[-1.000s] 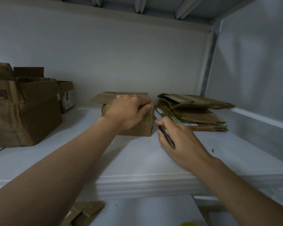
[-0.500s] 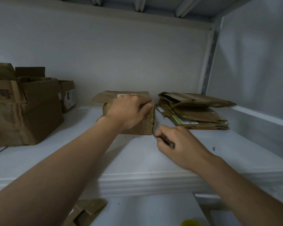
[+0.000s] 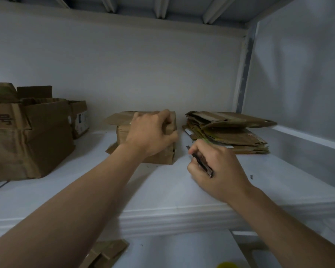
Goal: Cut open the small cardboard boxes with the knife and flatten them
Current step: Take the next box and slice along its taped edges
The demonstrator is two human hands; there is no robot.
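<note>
Grips small brown cardboard box (image 3: 122, 136) at top edge with left hand (image 3: 151, 134), steadying it on white shelf (image 3: 162, 190).
Clasps slim dark knife (image 3: 201, 163) in right hand (image 3: 217, 167) just beside box, likely poised to cut.

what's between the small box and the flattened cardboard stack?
Head view: just a narrow strip of bare shelf. The knife tip, in the right hand, points at its near end.

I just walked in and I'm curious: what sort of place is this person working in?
Probably a storeroom: a deep white shelf under an upper shelf, worn cardboard boxes standing on it, and a stack of flattened boxes at the right.
</note>
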